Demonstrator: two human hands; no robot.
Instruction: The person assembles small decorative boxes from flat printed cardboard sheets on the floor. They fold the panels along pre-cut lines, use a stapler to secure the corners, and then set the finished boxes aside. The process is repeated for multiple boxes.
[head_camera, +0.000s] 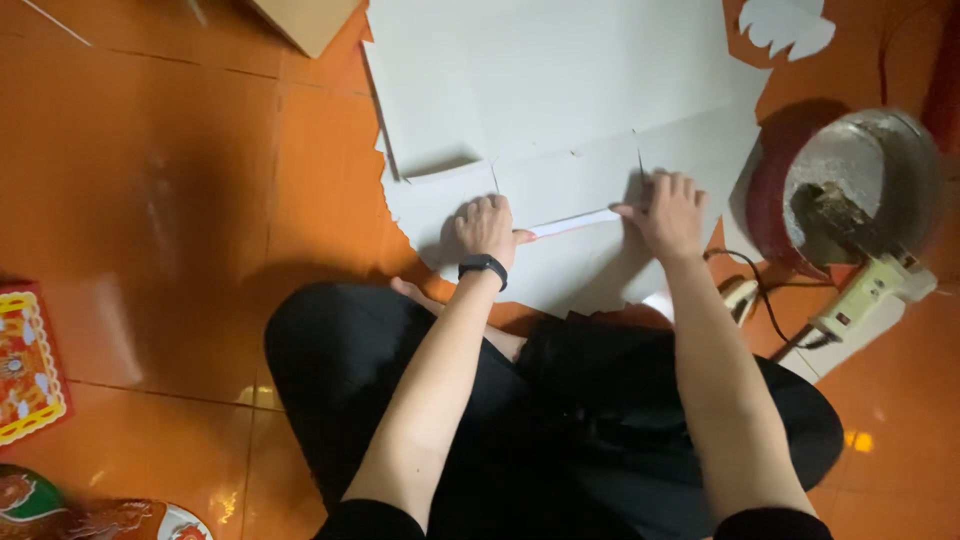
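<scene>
- Legs in black trousers (560, 420), crossed, fill the near ground; the person sits on the orange tiled floor (170, 180).
- Both forearms are bare and reach forward from black sleeves. A black wristband (483, 266) sits on the left wrist.
- Left hand (486, 226): lying knuckles up on the grey card, fingers curled under, thumb pointing right and touching the near end of a narrow white strip (577, 223). It presses down rather than grips.
- Right hand (668, 212): palm down, fingers spread and flat on the same card, its thumb meeting the far end of the white strip. Nothing is enclosed in it.
- Grey cardboard sheet (560, 90): large, flat on the floor directly ahead of the knees and running to the top edge of view. Fold lines and short cuts show just beyond the hands; the left edge is ragged.
- Right of the right forearm, a cream glue gun (868, 293) lies on the floor with a dark cord (765, 300) trailing toward the knee.
- Beyond the gun, a round metal bowl (860, 190) with a red outer wall holds dark residue.
- Near left edge: a red and yellow patterned box (25, 365); below it, printed packaging (90, 518), partly cut off.
- Far top: a brown cardboard piece (305, 20) to the left, a white scalloped offcut (790, 25) to the right.
</scene>
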